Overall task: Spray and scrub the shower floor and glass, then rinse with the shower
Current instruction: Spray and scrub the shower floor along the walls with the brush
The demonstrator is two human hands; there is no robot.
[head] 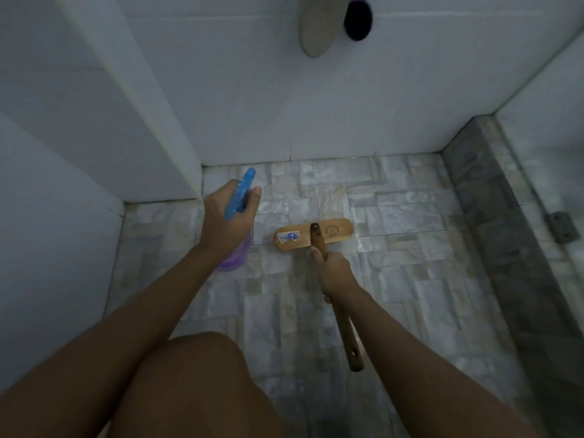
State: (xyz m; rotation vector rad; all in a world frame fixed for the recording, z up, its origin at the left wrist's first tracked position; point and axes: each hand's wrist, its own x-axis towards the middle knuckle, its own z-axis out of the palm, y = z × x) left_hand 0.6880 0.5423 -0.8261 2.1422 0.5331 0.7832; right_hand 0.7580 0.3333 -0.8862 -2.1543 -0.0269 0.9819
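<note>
Over the shower floor (395, 279), left hand (226, 216) grips one spray bottle (238, 197), right hand (335, 273) one scrub brush (314, 233).

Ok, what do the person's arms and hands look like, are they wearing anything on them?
Nothing worn that shows. The left hand and right hand are bare, with no gloves, and no ring, watch or bracelet can be made out in the dim light. No sleeves show on either arm up to the picture's edge.

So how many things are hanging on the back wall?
2: a beige oval pad at top centre, and a dark purple item right of it. Both are cut off by the frame; more may hang above.
</note>
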